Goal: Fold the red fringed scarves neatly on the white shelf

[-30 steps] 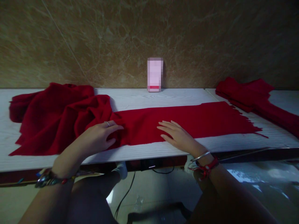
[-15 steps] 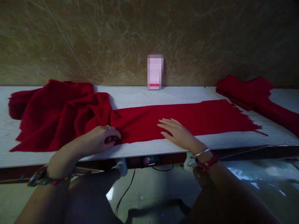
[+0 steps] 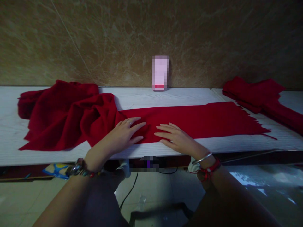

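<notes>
A long piece of red cloth [image 3: 203, 119] lies across a white wood-grain tabletop [image 3: 189, 94]. Its right part is spread flat and ends in a ragged edge, while the left part is heaped in loose folds. My left hand [image 3: 124, 134] rests on the cloth beside the heap, fingers stretched out and apart. Flat on the spread part, a short way to the right, is my right hand [image 3: 176, 138], also with its fingers extended. Neither hand grips anything.
More red cloth [image 3: 255, 94] lies folded at the far right. A pink phone-like object [image 3: 160, 72], blurred out, leans upright against the brown marbled wall [image 3: 113, 41]. Beneath the table a black cable [image 3: 130, 190] hangs to the tiled floor.
My left hand has moved right along the cloth, and its curled fingers have opened out flat. My right hand has stayed nearly in place. The view has shifted slightly.
</notes>
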A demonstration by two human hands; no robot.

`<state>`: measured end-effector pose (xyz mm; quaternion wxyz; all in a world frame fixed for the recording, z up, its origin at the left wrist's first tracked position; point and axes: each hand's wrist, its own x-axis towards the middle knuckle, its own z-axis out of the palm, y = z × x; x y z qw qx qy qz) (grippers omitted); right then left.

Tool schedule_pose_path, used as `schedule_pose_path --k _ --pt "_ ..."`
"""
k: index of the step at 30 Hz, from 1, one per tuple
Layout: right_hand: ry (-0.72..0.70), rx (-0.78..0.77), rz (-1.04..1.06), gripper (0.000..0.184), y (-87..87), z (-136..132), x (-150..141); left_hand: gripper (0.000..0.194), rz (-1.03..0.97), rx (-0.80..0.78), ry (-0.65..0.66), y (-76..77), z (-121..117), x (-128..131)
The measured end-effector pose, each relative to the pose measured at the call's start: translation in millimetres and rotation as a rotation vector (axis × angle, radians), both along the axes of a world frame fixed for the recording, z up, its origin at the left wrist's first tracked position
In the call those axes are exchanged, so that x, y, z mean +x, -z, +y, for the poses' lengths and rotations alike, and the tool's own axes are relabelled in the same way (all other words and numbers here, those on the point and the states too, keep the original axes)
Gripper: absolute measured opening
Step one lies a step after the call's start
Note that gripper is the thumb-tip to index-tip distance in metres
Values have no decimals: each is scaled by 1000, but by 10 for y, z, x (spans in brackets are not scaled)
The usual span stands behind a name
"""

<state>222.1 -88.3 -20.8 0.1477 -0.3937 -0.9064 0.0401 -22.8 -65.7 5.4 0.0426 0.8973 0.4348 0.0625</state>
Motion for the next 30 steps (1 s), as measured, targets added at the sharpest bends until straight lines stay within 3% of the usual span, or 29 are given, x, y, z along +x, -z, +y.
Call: schedule_pose_path --k 5,13,16,22,26,30 --pt "0 -5 -4 33 4 6 3 61 135 -233 -134 51 22 12" --pt "-10 -7 31 32 -29 -7 -57 66 101 -242 -77 56 25 -50" --pt "-37 -17 13 35 -57 -20 -137 59 71 -216 -45 32 21 -10" --pt "-119 -91 -47 34 -87 -16 -157 52 128 -283 -173 1 50 100" --pt "-156 -135 32 31 -74 1 -88 55 124 -293 -158 28 86 75" --pt "2 -85 139 35 -63 38 -77 58 118 -281 -145 54 117 27"
